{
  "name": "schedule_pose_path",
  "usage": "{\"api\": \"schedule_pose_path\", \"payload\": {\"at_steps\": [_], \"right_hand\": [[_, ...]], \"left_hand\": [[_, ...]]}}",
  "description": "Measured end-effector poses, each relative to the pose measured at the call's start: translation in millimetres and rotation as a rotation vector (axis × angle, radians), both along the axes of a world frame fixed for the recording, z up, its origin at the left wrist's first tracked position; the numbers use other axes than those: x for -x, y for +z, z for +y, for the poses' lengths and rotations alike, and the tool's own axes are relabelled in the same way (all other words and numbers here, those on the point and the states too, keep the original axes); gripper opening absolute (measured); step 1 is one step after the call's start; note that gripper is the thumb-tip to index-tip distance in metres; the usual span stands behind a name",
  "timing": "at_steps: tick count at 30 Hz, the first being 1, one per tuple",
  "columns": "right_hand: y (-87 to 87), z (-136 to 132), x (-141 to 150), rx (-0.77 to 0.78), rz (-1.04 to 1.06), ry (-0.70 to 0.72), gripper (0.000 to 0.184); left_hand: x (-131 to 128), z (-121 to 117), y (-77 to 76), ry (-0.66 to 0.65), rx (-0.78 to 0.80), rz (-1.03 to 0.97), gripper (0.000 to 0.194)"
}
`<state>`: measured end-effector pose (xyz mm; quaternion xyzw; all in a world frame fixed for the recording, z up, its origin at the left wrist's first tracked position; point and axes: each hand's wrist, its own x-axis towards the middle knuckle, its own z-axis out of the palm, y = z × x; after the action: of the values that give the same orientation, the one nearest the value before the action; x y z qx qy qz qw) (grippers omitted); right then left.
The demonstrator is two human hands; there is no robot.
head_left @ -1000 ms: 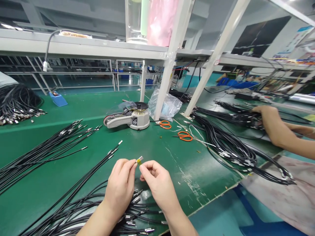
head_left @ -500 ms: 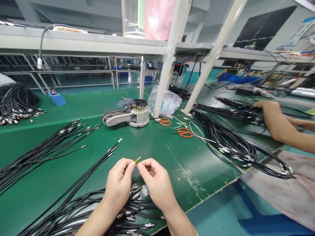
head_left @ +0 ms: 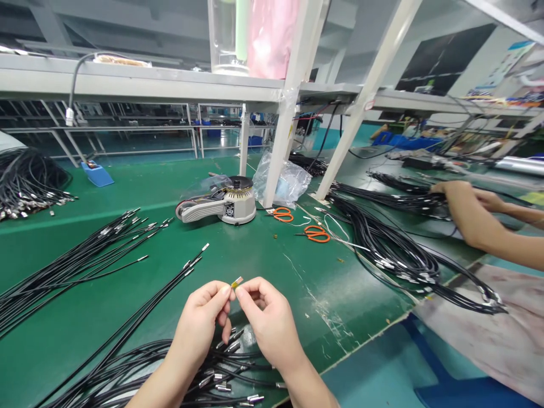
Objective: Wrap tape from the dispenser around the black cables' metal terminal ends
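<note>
A small cable end (head_left: 237, 281) with yellow tape round it and a silvery tip points up between my two hands. My left hand (head_left: 204, 317) pinches it just below the tape, thumb against forefinger, the other fingers curled. Thumb and forefinger of my right hand (head_left: 267, 317) press together at the tape's right side; whether they grip the tape or the tip's edge is partly hidden. Beneath both hands lies a pile of black cables (head_left: 144, 362) with metal ends. Left of them, a few separate black cables (head_left: 170, 283) stretch across the green table (head_left: 255, 255).
A grey tape dispenser (head_left: 238, 207) stands ahead, with two orange-handled scissors (head_left: 317, 233) to its right. More cable bundles lie left (head_left: 76, 255) and right (head_left: 382, 243). White posts (head_left: 280, 141) hold a shelf. At the right, a co-worker's arm (head_left: 476, 226) reaches over cables.
The taped cable end has turned so more of its yellow side and flat silvery tip show. My left hand's lower fingers have loosened downward. The view has shifted slightly.
</note>
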<state>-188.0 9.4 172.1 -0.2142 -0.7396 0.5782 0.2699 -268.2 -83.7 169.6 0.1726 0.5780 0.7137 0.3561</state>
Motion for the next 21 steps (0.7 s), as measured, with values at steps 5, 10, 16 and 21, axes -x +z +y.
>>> {"api": "schedule_pose_path", "payload": {"at_steps": [5, 10, 16, 21], "right_hand": [[0.3, 3.4, -3.1, -0.014, 0.031, 0.034, 0.017], [-3.9, 9.9, -6.9, -0.061, 0.123, 0.123, 0.015], [0.5, 20.5, -13.6, -0.133, 0.278, 0.322, 0.007], [8.8, 30.4, -15.4, -0.105, 0.264, 0.545, 0.014]], "left_hand": [[4.9, -1.2, 3.1, -0.160, -0.105, -0.213, 0.026], [12.8, -4.3, 5.0, -0.395, -0.194, -0.394, 0.027], [12.3, -12.3, 5.3, -0.631, -0.204, -0.535, 0.022], [6.7, -15.7, 9.2, -0.795, -0.099, -0.464, 0.028]]}}
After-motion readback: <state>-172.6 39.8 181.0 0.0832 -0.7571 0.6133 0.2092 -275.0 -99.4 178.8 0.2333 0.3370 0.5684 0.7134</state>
